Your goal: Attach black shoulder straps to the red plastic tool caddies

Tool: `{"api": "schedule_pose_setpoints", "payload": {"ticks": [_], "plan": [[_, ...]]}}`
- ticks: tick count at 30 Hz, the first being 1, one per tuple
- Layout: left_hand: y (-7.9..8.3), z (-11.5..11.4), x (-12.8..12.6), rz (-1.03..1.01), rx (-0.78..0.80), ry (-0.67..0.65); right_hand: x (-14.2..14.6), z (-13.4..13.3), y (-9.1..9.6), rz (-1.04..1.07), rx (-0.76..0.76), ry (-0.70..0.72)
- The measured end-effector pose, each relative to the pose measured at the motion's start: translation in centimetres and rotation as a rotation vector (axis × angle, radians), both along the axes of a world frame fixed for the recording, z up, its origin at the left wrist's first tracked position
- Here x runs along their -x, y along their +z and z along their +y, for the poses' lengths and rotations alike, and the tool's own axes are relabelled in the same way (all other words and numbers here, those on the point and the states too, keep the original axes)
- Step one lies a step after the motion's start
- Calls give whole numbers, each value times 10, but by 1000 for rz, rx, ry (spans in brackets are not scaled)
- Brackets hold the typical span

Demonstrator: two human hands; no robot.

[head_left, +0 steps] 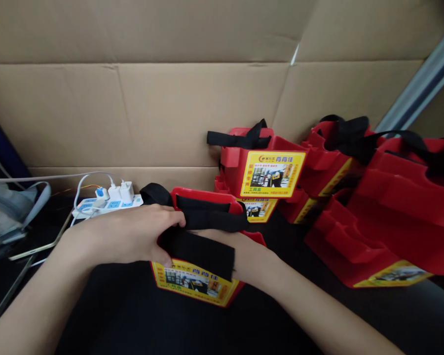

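In the middle of the head view a red plastic tool box (207, 197) stands on the black surface, its yellow printed label (187, 286) facing me. Black webbing straps (210, 254) lie across its opening. At the box's left side, my left hand (148, 231) is closed around the black strap, thumb in front and fingers at the back. My right hand (218, 239) reaches into the box from the right, between two lengths of strap. Its fingers are hidden behind the strap and my left hand.
Stacked red tool boxes (233, 162) with black straps stand behind and to the right, some close by (355, 236). A white power strip (111, 204) with plugs and cables lies at the left. Cardboard (192, 108) walls the back; a metal post (422, 79) leans at right.
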State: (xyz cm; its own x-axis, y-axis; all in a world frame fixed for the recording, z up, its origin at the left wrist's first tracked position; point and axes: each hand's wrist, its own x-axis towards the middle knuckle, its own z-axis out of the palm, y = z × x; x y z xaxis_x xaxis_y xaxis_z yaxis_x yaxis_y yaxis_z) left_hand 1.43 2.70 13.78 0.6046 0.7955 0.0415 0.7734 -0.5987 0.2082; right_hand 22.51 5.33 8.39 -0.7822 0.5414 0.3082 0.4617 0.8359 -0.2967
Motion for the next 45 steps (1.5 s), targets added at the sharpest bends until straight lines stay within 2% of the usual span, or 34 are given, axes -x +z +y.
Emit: {"api": "schedule_pose_setpoints", "payload": {"ticks": [3,4,6,8,11,12,14,16,18,19,20,22,23,25,29,33,36,39,45], "plan": [[5,-1,-1,-3,123,-23,1,-1,9,17,168,27],[9,-1,-2,-23,148,-45,2,-1,13,55,179,7],[19,-2,-3,-116,123,-70,3,-3,23,126,93,-45],[27,0,-1,-332,-15,-20,1,-5,35,155,-67,-78],[27,9,7,-696,-279,255,-7,-9,56,227,-211,-58],[25,13,10,-739,-333,351,-10,-9,62,288,-215,-73],[18,21,10,-699,-457,478,-16,-6,69,412,-174,-108],[13,25,5,-644,-646,501,-19,0,70,532,-92,-112],[11,24,-6,-653,-770,437,-18,8,68,635,12,-82],[11,21,-12,-655,-726,375,-17,11,67,670,62,-62],[11,18,-17,-642,-616,300,-16,14,65,689,108,-43],[12,12,-26,-592,-325,164,-15,16,63,682,171,-11],[11,11,-28,-574,-207,116,-15,16,63,657,183,1],[10,10,-31,-593,-86,58,-16,14,64,574,152,0],[4,17,-31,-694,-39,40,-21,14,65,349,12,-39],[-2,25,-33,-756,15,53,-21,15,60,232,-48,-74],[-5,26,-35,-790,38,57,-19,15,56,209,-85,-90],[-5,25,-36,-769,-5,51,-17,16,53,205,-127,-23],[-1,22,-34,-814,-10,209,-16,25,51,305,-285,-15]]}}
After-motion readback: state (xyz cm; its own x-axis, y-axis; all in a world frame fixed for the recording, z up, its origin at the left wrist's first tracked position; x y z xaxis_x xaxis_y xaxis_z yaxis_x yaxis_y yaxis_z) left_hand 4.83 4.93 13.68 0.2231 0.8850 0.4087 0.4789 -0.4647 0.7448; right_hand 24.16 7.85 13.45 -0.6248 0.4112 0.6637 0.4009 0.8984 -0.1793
